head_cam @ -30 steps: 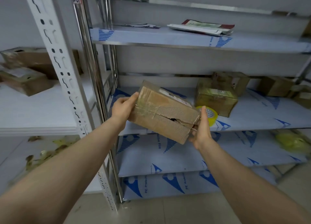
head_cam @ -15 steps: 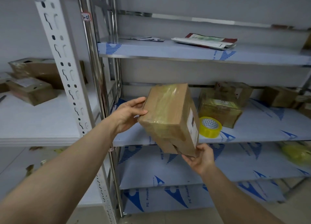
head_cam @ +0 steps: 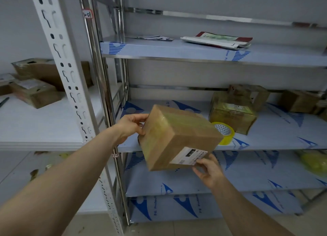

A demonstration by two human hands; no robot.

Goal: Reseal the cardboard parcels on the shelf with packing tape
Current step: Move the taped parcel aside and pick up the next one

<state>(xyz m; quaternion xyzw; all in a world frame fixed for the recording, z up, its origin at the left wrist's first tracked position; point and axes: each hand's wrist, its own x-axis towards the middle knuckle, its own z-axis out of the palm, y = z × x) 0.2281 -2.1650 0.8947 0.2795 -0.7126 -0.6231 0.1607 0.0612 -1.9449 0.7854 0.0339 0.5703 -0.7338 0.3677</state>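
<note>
The left hand (head_cam: 130, 127) is curled round the left end of the box (head_cam: 178, 134), at its nine o'clock, with the thumb laid on the top edge. The right hand (head_cam: 208, 170) is closed on the box's near corner at five o'clock, the fingertips pinched just beside a white label (head_cam: 189, 156). The box is thus gripped by both hands and is held tilted in the air, in front of the front edge of the middle shelf (head_cam: 274, 138). Glossy yellowish tape is seen across its top and left faces.

At two o'clock of the box a tape roll (head_cam: 225, 133) is laid on the middle shelf near the front edge, partly hidden by the box. Behind the roll, at one o'clock, a parcel (head_cam: 231, 117) wrapped in shiny tape is set; whether roll and parcel touch cannot be told. Further parcels (head_cam: 247, 94) are placed behind it and toward three o'clock.

At twelve o'clock, flat packets (head_cam: 217, 40) are laid on the upper shelf (head_cam: 194, 53). At nine to ten o'clock, beyond a white slotted upright (head_cam: 60, 58), brown boxes (head_cam: 35, 94) are kept on a white rack. At six o'clock, lower shelves (head_cam: 247, 179) covered in blue-printed film are seen.
</note>
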